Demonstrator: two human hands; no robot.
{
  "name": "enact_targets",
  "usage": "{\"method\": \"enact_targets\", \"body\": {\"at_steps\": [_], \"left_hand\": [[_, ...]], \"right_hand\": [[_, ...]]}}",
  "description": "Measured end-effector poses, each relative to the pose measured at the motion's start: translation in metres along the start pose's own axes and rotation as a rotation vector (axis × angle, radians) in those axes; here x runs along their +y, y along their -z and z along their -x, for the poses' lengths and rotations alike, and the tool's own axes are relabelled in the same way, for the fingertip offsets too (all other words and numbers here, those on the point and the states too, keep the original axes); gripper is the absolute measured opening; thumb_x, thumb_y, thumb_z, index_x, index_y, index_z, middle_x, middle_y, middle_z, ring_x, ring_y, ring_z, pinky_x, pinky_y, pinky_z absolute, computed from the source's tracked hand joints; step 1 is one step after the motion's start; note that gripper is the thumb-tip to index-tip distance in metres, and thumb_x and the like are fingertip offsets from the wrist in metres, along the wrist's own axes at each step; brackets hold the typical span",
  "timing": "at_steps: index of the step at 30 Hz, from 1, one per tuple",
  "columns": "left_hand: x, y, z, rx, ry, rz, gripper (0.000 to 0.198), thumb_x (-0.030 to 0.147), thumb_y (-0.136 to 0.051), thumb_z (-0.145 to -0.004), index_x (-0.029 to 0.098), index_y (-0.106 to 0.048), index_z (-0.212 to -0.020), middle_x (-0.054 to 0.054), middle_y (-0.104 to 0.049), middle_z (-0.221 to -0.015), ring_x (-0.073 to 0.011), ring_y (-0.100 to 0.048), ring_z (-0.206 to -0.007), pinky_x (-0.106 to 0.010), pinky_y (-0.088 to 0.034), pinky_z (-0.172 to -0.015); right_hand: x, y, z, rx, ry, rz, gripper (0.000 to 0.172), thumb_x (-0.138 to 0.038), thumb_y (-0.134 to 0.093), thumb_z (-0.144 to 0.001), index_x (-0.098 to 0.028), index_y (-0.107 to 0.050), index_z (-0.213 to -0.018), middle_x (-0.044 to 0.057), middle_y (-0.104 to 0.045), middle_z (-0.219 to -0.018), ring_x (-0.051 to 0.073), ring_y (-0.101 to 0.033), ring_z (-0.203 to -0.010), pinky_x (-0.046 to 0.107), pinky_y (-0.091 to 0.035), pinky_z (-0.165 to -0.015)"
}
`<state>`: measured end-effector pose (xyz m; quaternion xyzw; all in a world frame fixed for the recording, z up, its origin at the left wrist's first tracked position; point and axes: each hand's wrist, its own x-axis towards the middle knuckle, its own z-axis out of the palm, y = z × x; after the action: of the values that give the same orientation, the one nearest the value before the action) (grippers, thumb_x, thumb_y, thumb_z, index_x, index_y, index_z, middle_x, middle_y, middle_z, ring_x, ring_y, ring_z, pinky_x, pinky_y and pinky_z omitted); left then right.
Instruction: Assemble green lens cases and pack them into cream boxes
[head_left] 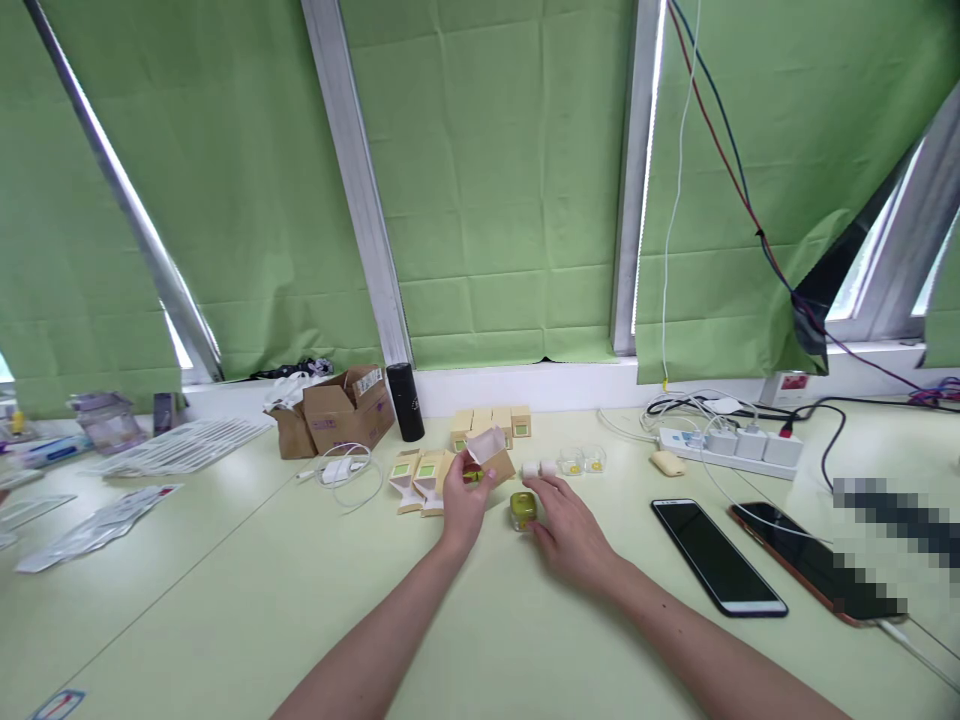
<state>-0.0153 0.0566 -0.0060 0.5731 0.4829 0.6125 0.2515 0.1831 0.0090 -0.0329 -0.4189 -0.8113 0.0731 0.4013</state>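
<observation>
My left hand (pixel 466 505) is closed around a small cardboard box (pixel 493 457) whose pale flap stands up; something green and red shows inside it. Just right of that box, a small clear jar with an olive-green top (pixel 523 511) stands on the table. The thumb and fingertips of my right hand (pixel 568 525) are at the jar's right side and back edge. Two opened boxes with green windows (pixel 424 480) lie left of my left hand. Behind it are several closed boxes (pixel 481 418). Beyond my right fingertips sit white caps (pixel 539 468) and two clear containers with yellow bits (pixel 582 461).
At the back left stand a brown carton (pixel 349 410) and a black cylinder (pixel 406 402). A white cable with charger (pixel 341 470) lies before them. On the right are a power strip (pixel 731 448), a phone (pixel 718 556) and a second phone (pixel 814 560) among cables.
</observation>
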Motion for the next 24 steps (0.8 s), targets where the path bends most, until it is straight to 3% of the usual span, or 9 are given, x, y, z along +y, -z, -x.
{"method": "enact_targets", "body": {"at_steps": [6,11,15,20,24], "left_hand": [[-0.012,0.0,-0.007,-0.033,0.08,-0.037,0.035,0.021,-0.074,-0.066,0.016,-0.068,-0.1,-0.009,-0.075,-0.097,-0.026,-0.069,-0.09,-0.037,-0.053,-0.081],[-0.02,-0.001,-0.007,-0.172,0.12,-0.026,0.033,0.015,-0.076,-0.061,0.017,-0.071,-0.094,-0.008,-0.078,-0.093,-0.0281,-0.072,-0.088,-0.036,-0.055,-0.076],[-0.019,-0.004,-0.002,-0.257,0.136,-0.048,0.043,0.006,-0.071,-0.056,0.016,-0.073,-0.097,-0.008,-0.079,-0.092,-0.0279,-0.072,-0.085,-0.037,-0.055,-0.075],[-0.016,-0.006,0.005,-0.329,0.122,-0.103,0.048,0.0,-0.067,-0.054,0.017,-0.072,-0.099,-0.009,-0.077,-0.098,-0.0286,-0.07,-0.093,-0.042,-0.054,-0.088],[-0.014,-0.005,0.007,-0.282,0.07,-0.059,0.056,0.004,-0.073,-0.058,0.02,-0.065,-0.11,-0.01,-0.073,-0.106,-0.0274,-0.068,-0.1,-0.042,-0.052,-0.091]], "right_hand": [[0.005,0.0,-0.002,-0.057,-0.044,0.045,0.038,-0.01,-0.062,-0.086,-0.026,-0.062,-0.121,0.008,-0.072,-0.119,0.032,-0.059,-0.117,0.046,-0.052,-0.096],[0.014,0.008,-0.006,-0.047,-0.18,0.143,0.037,-0.01,-0.066,-0.082,-0.025,-0.065,-0.115,0.008,-0.072,-0.115,0.029,-0.062,-0.111,0.039,-0.05,-0.091],[0.021,0.016,-0.01,-0.056,-0.321,0.205,0.04,-0.012,-0.068,-0.081,-0.023,-0.067,-0.119,0.01,-0.072,-0.115,0.028,-0.065,-0.107,0.035,-0.048,-0.088],[0.024,0.018,-0.012,-0.072,-0.336,0.211,0.037,-0.015,-0.067,-0.083,-0.023,-0.068,-0.119,0.01,-0.072,-0.118,0.029,-0.063,-0.115,0.034,-0.047,-0.087],[0.026,0.017,-0.011,-0.07,-0.342,0.207,0.036,-0.016,-0.067,-0.083,-0.023,-0.068,-0.119,0.01,-0.072,-0.119,0.029,-0.063,-0.116,0.033,-0.048,-0.086]]}}
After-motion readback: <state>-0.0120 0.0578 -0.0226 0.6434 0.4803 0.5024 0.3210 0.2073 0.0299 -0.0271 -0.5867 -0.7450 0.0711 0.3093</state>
